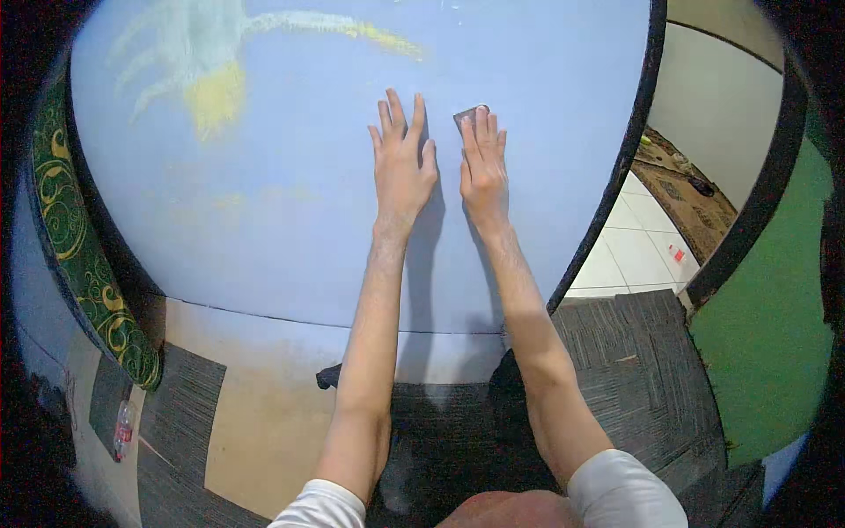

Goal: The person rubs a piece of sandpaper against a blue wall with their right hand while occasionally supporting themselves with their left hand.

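Note:
Before me stands a light blue painted wall (pixel 297 257). My left hand (pixel 401 162) is at its surface with fingers spread and nothing in it. To its right, my right hand (pixel 485 165) presses a small dark brown piece of sandpaper or abrasive pad (pixel 466 115) against the wall; the fingers cover most of it. Up and left of both hands, the wall bears a pale green and white painted patch (pixel 214 30). Its lower end is a yellow patch (pixel 214 102), and a white-to-yellow streak (pixel 304 22) runs right from it.
A green cushion with gold swirls (pixel 72 218) stands at the left. Carpet tiles (pixel 627 369) cover part of the floor. A plastic bottle (pixel 123 430) is at lower left. Past the wall's dark right edge (pixel 637 125) are white floor tiles (pixel 614 257) and another small bottle (pixel 676 253).

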`<state>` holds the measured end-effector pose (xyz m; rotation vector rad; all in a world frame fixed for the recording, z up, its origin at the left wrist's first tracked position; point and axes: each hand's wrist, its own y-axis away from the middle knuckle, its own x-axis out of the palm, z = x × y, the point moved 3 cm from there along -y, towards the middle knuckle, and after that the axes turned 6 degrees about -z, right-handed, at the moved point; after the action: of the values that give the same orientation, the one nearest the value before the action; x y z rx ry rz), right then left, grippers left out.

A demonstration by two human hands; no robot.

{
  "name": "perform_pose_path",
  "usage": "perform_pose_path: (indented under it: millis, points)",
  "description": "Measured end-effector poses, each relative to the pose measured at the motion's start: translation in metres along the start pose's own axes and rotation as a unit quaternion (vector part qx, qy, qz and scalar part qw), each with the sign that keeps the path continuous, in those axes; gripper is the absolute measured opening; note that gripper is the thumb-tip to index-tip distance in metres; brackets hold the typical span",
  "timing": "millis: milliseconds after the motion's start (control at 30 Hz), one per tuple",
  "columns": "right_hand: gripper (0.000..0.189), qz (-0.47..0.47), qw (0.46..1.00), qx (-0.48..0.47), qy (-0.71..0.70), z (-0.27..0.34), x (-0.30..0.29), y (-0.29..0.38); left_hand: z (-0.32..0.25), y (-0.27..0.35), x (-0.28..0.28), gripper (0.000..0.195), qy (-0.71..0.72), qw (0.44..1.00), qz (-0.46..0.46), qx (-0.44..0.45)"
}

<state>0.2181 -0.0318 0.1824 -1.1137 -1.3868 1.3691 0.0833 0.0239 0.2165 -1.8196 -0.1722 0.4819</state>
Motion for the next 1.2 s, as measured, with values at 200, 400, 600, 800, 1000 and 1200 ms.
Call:
perform_pose_path:
  millis: [200, 400, 600, 800, 1000, 1200]
  points:
    - [0.064, -0.002, 0.999, -0.030, -0.028, 0.006, -0.008, -0.004, 0.003, 0.007, -0.006, 0.037, 0.075, 0.988, -0.132, 0.022]
    - [0.042, -0.129, 0.988, 0.011, -0.082, 0.019, -0.028, -0.037, -0.014, -0.002, -0.020, 0.030, 0.253, 0.957, -0.133, -0.043]
    - [0.035, -0.016, 0.924, 0.266, -0.274, 0.027, -0.038, -0.061, -0.014, -0.003, -0.007, 0.029, 0.410, 0.891, -0.087, -0.174]
    - [0.038, -0.049, 0.912, 0.255, -0.317, 0.027, -0.033, -0.065, -0.012, -0.010, -0.013, 0.024, 0.441, 0.867, -0.083, -0.219]
    - [0.064, -0.017, 0.974, 0.182, -0.131, 0.031, -0.050, -0.070, 0.005, -0.011, -0.019, 0.015, 0.483, 0.827, -0.162, -0.240]
    - [0.096, 0.012, 0.999, 0.042, -0.030, 0.054, -0.041, -0.075, 0.012, -0.008, -0.016, 0.016, 0.489, 0.821, -0.156, -0.249]
